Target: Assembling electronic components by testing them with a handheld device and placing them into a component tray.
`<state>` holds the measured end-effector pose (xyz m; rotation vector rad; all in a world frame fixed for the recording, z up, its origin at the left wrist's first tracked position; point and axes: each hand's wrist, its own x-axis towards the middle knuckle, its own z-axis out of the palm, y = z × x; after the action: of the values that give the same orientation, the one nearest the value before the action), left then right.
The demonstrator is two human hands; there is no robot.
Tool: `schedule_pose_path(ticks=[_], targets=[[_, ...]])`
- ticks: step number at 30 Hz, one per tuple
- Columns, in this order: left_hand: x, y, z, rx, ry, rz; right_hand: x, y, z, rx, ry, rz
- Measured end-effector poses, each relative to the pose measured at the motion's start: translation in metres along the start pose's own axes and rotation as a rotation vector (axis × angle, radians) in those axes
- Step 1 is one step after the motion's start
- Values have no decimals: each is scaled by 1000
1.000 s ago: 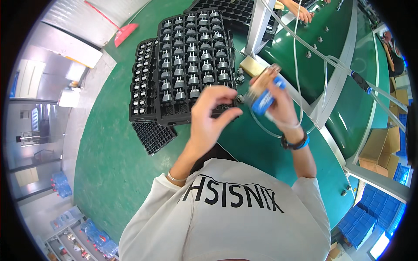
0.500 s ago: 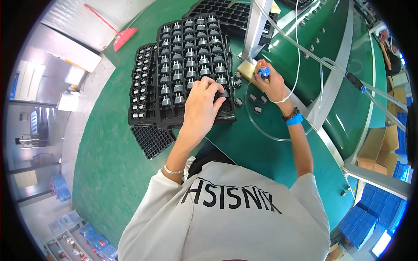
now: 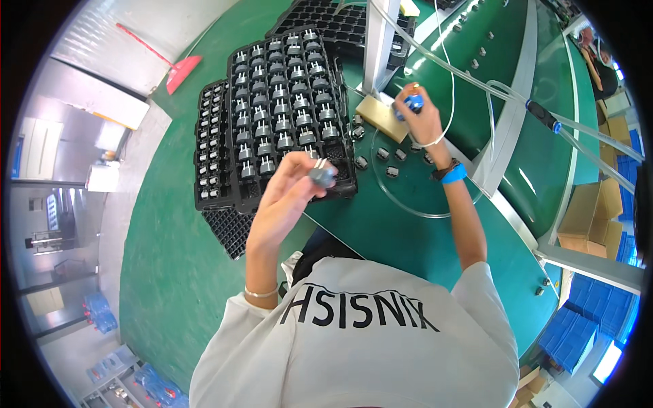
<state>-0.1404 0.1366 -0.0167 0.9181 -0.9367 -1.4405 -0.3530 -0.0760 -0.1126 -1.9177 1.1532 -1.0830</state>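
Fingertips of our left hand (image 3: 289, 197) pinch a small dark grey round part (image 3: 322, 173), thumb and forefinger pressed on its sides, and we hold it raised above the near corner of the black tray (image 3: 286, 109), clear of the surface. Our right hand (image 3: 420, 119) is curled tight around a small blue tool (image 3: 411, 103), fingers pressed together about it, just beside the tan block (image 3: 381, 117) at the foot of the grey upright post (image 3: 378, 41). We wear a blue wristband (image 3: 451, 173) on that right wrist and a thin bracelet (image 3: 261, 294) on the left. The tray is packed with rows of the same dark parts, metal prongs up; a second black tray (image 3: 209, 153) lies against its left side, partly beneath it. A few loose parts (image 3: 386, 158) sit scattered on the green table (image 3: 170, 272) between the tray and our right hand. Clear tubing (image 3: 476, 75) runs from the post across the table, and one loop of it curves round the loose parts. Cardboard boxes (image 3: 588, 214) stand well apart at the right; a red-headed broom (image 3: 178, 71) lies on the floor beyond the table's far left edge.
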Motion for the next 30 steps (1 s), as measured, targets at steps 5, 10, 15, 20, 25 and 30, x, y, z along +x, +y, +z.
schedule_pose_path(ticks=[5,10,15,20,25,30], targets=[[-16,10,-11,-230,80,53,31,56,-55,-385,380,126],[-17,8,-9,-235,79,48,45,96,-82,-483,437,-1],[-13,1,-8,-86,42,104,44,74,-84,-543,439,27],[-5,1,11,-19,116,195,10,-11,-55,-366,311,25],[3,1,23,30,57,278,-48,-127,-18,1160,-319,468],[4,-5,31,37,21,294,-65,-147,-7,1138,-565,515]])
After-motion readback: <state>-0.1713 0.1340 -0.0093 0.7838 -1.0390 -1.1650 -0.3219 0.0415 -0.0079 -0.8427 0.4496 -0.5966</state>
